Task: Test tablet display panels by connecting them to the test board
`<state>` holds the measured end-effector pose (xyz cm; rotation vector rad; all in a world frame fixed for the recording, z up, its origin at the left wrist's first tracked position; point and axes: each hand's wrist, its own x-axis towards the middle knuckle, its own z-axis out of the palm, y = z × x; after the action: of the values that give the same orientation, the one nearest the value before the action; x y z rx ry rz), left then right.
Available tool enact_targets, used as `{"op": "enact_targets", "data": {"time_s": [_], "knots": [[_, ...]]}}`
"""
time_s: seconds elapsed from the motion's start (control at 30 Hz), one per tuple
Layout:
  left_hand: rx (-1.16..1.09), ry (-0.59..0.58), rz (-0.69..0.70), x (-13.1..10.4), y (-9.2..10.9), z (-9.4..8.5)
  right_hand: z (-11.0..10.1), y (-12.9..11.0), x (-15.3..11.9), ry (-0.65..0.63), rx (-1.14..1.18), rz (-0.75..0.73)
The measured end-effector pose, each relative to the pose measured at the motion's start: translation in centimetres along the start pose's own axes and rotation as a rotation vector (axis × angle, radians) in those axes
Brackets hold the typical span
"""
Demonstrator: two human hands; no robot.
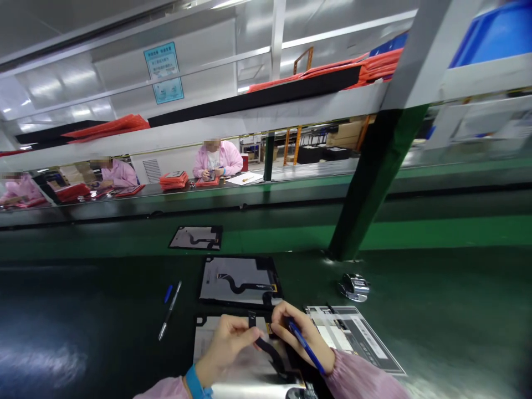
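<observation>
My left hand [228, 343], with a blue band at the wrist, pinches a black flex cable [270, 350] near its upper end. Beneath both hands lies a flat panel with a black frame and silvery back [233, 377]. My right hand [302, 338] is closed around a blue pen [305, 346], its fingertips at the panel's upper edge, right of the cable end. A second panel [241, 280] with its own curved cable lies just beyond. To the right, partly behind my right hand, is a panel with printed markings [368, 338].
A smaller-looking panel [196, 237] lies farther back. A silver pen [169, 310] and blue cap [168, 293] are on the left, a metal object [354, 287] on the right. A green post [374, 183] rises behind. Several people in pink sit across.
</observation>
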<state>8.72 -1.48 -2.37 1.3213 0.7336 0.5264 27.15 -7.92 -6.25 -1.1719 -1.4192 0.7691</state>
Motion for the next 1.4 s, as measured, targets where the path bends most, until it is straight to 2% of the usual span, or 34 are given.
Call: {"op": "enact_targets", "data": {"time_s": [0.07,0.13,0.23,0.33,0.9,1.4], "knots": [[-0.02,-0.027,-0.072,-0.2,-0.7,0.4,0.0,-0.4,0.0,-0.009,0.017,-0.022],[0.056,-0.053,-0.099,-0.5,-1.0,0.6,0.0,-0.9,-0.1,-0.033,0.01,-0.053],[0.216,-0.106,-0.038,-0.6,-0.9,0.5,0.1,-1.2,-0.2,-0.077,-0.008,-0.065],[0.274,-0.125,-0.011,-0.5,-0.6,0.5,0.2,-1.1,-0.3,-0.094,0.007,-0.063],[0.367,-0.159,0.006,-0.5,-1.1,0.2,0.2,-2.0,-0.3,-0.17,-0.007,-0.183],[0.427,-0.176,0.018,-0.3,-1.1,0.3,-0.3,-2.2,-0.3,-0.228,-0.098,-0.199]]}}
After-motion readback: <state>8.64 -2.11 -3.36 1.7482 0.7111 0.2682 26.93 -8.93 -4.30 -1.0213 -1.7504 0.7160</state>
